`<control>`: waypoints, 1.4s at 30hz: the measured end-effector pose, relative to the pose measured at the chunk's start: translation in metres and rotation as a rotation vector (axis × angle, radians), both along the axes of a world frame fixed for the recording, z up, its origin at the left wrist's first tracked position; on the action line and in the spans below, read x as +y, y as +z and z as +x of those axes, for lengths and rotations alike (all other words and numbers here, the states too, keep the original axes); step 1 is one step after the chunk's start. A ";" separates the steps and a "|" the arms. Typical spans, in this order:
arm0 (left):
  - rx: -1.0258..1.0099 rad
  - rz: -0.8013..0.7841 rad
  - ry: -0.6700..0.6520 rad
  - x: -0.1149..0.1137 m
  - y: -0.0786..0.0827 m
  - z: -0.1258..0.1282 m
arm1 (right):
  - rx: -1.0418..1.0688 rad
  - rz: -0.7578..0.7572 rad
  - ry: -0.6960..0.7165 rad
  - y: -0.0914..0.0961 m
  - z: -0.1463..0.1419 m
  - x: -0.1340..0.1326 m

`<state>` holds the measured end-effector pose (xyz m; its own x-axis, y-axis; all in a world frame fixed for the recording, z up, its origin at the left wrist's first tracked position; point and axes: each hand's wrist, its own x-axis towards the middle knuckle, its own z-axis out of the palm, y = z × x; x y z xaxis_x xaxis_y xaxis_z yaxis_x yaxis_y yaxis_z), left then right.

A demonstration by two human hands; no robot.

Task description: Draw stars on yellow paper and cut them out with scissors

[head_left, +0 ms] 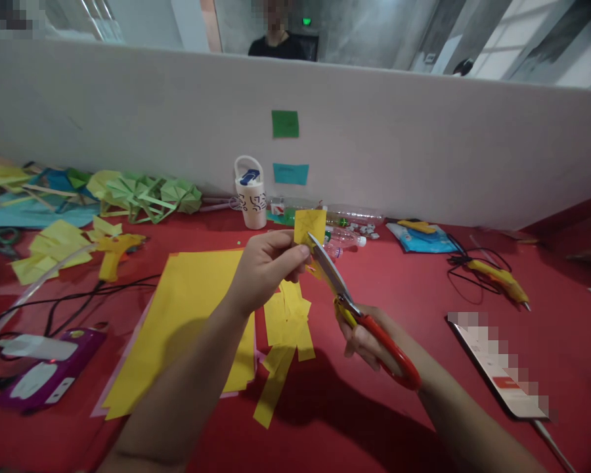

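Observation:
My left hand (264, 268) pinches a small folded piece of yellow paper (309, 226) and holds it up above the red table (404, 282). My right hand (369, 341) grips the red-handled scissors (359, 314); their blades point up and left and meet the lower edge of the yellow piece. Under my hands lie a large yellow sheet (187, 309) and several cut yellow strips (285, 328).
A yellow glue gun (114, 251) with black cables lies at left, another glue gun (500, 279) at right. A white cup (251, 195), bottles, green folded paper shapes (148, 195) and a blue packet (421, 236) line the grey partition. A purple box (49, 374) sits front left. A person stands behind the partition.

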<state>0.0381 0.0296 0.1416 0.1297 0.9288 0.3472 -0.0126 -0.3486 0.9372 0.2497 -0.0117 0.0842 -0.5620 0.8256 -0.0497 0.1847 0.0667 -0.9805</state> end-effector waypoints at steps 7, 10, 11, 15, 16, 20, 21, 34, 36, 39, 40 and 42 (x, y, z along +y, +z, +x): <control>0.004 -0.008 -0.003 0.001 0.000 0.000 | -0.021 -0.048 -0.030 -0.009 0.001 0.000; 0.006 -0.015 0.000 0.001 0.000 0.000 | 0.010 -0.057 -0.046 -0.009 0.000 -0.002; 0.004 -0.017 -0.001 0.001 0.000 0.000 | 0.013 -0.070 -0.050 -0.008 0.000 -0.003; 0.012 -0.025 0.009 0.001 -0.001 0.001 | 0.021 -0.104 -0.048 -0.009 -0.001 -0.003; 0.016 -0.025 0.012 0.001 -0.001 0.001 | 0.024 -0.100 -0.045 -0.011 0.000 -0.003; 0.016 -0.024 0.016 0.001 -0.001 0.001 | 0.034 -0.135 -0.068 -0.017 0.001 -0.004; 0.013 -0.025 0.014 0.002 -0.001 0.001 | 0.032 -0.153 -0.077 -0.018 0.001 -0.004; -0.018 -0.058 -0.005 0.003 -0.004 0.002 | 0.008 -0.129 -0.080 -0.008 -0.002 -0.005; -0.026 -0.061 -0.010 0.003 -0.004 0.001 | -0.008 -0.134 -0.088 -0.009 -0.001 -0.004; -0.043 -0.069 -0.025 0.004 -0.004 0.000 | -0.015 -0.122 -0.080 -0.010 0.000 -0.003; -0.052 -0.073 -0.029 0.004 -0.004 0.000 | -0.016 -0.121 -0.076 -0.009 0.000 -0.003; -0.067 -0.077 -0.040 0.004 -0.004 -0.002 | -0.020 -0.118 -0.078 -0.008 0.001 -0.003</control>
<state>0.0361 0.0337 0.1374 0.1462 0.9475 0.2845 -0.0886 -0.2738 0.9577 0.2502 -0.0146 0.0760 -0.4946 0.8543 -0.1596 0.2042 -0.0643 -0.9768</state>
